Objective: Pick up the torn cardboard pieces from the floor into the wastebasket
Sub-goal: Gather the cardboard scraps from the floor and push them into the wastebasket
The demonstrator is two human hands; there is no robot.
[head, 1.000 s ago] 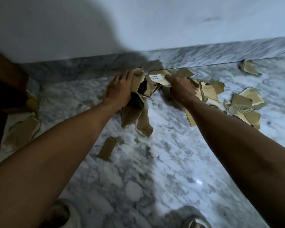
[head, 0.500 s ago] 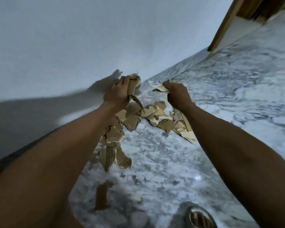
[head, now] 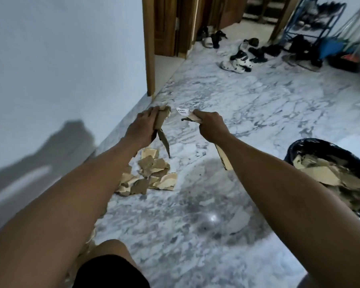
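Observation:
My left hand [head: 142,127] is shut on a bunch of torn brown cardboard pieces [head: 162,129], one strip hanging down from it. My right hand [head: 211,126] is shut on more cardboard pieces [head: 188,117], one with a white label, and a strip [head: 223,161] hangs below the wrist. Both hands are raised above the marble floor. A pile of torn cardboard pieces [head: 149,175] lies on the floor near the wall, under my left arm. The wastebasket [head: 312,149], lined with a black bag and holding cardboard, stands at the right, beyond my right forearm.
A white wall [head: 60,69] runs along the left. A wooden door frame [head: 150,46] stands behind it. Several shoes [head: 239,59] and a blue shoe rack [head: 314,23] are at the far right. My knee [head: 110,256] is at the bottom.
The view has swung right from the wall corner toward the room, so the wastebasket now shows. Both hands have lifted their cardboard off the floor pile and stayed shut on it.

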